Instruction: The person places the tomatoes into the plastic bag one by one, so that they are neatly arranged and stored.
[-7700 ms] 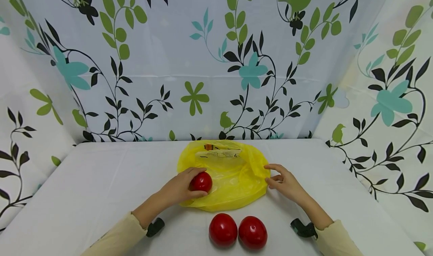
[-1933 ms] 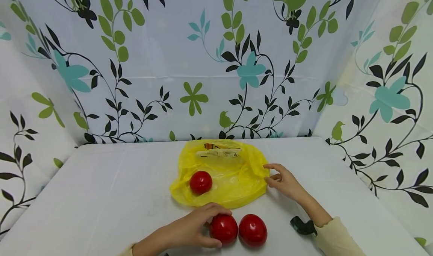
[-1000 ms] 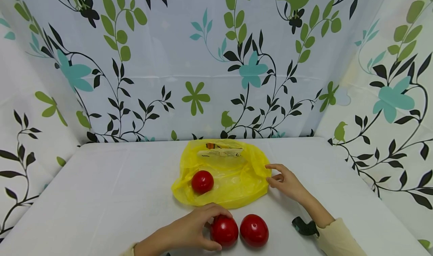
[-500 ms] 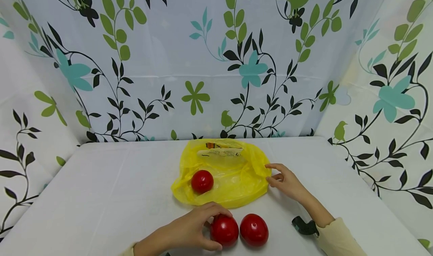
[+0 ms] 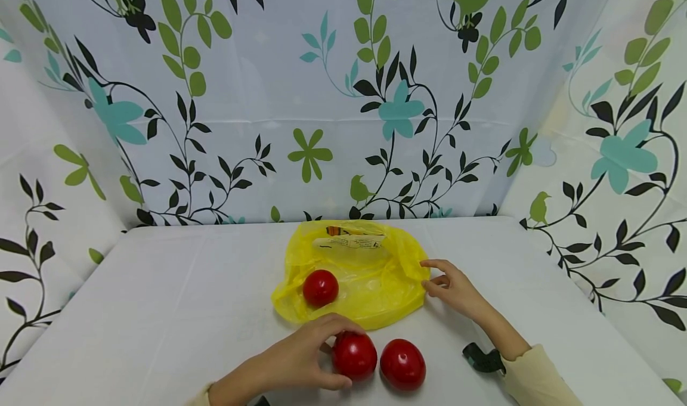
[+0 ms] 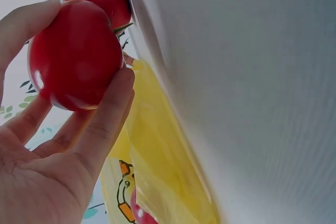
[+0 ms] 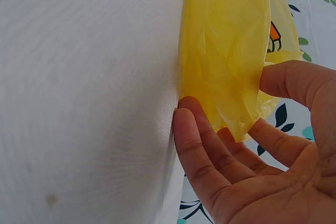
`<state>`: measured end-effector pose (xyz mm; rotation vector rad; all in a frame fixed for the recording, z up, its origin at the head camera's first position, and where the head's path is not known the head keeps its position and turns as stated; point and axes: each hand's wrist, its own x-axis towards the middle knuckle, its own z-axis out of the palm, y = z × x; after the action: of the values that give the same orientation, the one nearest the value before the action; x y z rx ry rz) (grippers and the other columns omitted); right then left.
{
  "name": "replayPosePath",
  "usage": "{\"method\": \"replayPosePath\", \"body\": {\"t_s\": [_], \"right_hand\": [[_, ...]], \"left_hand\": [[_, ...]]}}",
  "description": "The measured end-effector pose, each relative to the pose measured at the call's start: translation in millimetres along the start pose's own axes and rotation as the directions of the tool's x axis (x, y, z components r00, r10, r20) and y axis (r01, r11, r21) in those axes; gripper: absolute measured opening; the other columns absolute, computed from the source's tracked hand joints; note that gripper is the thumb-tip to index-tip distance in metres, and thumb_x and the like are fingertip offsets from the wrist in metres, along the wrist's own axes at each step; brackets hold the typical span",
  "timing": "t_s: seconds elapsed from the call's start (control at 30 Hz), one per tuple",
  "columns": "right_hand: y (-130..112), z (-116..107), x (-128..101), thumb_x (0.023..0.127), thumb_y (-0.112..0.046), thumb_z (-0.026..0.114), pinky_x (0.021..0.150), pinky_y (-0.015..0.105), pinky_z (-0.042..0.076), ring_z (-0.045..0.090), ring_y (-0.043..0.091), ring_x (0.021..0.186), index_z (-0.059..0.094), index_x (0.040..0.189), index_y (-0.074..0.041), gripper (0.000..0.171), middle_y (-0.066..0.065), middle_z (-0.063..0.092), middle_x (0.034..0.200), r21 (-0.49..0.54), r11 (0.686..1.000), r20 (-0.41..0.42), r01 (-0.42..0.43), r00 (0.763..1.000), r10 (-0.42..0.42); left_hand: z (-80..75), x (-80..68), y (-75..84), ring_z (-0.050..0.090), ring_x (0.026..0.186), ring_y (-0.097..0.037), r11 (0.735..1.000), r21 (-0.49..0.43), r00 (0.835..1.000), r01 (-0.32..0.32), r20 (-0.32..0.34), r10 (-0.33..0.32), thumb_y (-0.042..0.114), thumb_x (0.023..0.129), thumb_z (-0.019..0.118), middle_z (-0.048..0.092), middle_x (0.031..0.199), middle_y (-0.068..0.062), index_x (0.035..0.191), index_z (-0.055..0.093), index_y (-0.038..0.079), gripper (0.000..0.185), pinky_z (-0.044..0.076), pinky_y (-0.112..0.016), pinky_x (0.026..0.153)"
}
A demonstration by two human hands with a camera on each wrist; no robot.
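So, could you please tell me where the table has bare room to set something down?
The table is bare to the left of the yellow bag, out to its left edge, and to the right beyond the right hand. The near middle is crowded: the left hand grips one tomato, beside a second tomato.

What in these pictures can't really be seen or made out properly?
- Print on the yellow bag: too small in the head view; cut off by the bottom edge in the left wrist view.
- Tomato in the bag: only a sliver shows at the left wrist view's bottom edge.
- Held tomato: its left side is covered by the left hand in the head view.
- Right hand: its grip on the bag's edge is unclear in the head view; fingertips hidden behind plastic in the right wrist view.
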<state>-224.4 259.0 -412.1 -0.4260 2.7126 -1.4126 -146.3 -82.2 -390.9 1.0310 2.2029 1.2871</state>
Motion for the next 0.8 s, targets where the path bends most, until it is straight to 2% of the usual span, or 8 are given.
{"method": "replayPosePath", "body": {"t_s": [0.47,0.8], "right_hand": [[1.7,-1.7,-0.1,0.095,-0.015,0.063,0.081,0.036,0.056,0.066,0.026,0.095,0.048,0.136,0.001,0.047,0.029,0.04,0.141,-0.007,1.0,-0.002,0.008,1.0,-0.008],[2.8,-0.8,1.3,0.095,-0.014,0.063,0.08,0.031,0.057,0.066,0.025,0.094,0.049,0.136,0.002,0.046,0.028,0.042,0.14,-0.003,1.0,0.0,0.014,1.0,-0.014]], "left_hand": [[-7.2,2.3,5.0,0.054,0.112,-0.008,0.998,0.057,0.996,-0.039,-0.072,0.043,0.028,0.081,0.081,0.056,0.125,0.008,0.131,0.052,0.025,0.058,0.052,-0.018,0.083],[-5.8,3.2,6.1,0.056,0.111,-0.014,0.997,0.066,0.987,-0.033,-0.154,0.043,0.028,0.081,0.081,0.055,0.128,0.004,0.13,0.054,0.024,0.056,0.053,-0.019,0.082]]}}
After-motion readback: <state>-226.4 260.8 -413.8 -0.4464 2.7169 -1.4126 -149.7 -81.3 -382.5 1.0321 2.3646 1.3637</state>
